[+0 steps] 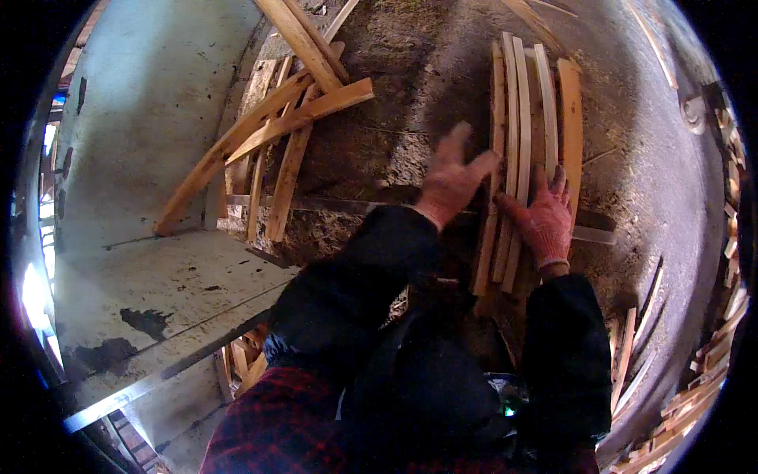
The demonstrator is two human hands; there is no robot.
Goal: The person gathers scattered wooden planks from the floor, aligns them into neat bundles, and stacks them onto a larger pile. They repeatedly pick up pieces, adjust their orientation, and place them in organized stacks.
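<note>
A bundle of long thin wooden strips lies lengthwise in front of me on the right, its strips roughly parallel. My right hand, in a pink-red work glove, rests over the strips with its fingers spread and pointing away from me. Just left of the bundle is my left hand, gloved alike, open, its thumb near the leftmost strip and its fingers smeared by motion. Whether that thumb touches the wood I cannot tell. A wider board forms the right side of the bundle.
Several loose wooden pieces lie crossed in a heap at the far left. Beside them stands a pale, worn metal machine table with a raised panel. Stacked wood lines the lower right rim. Sawdust covers the ground.
</note>
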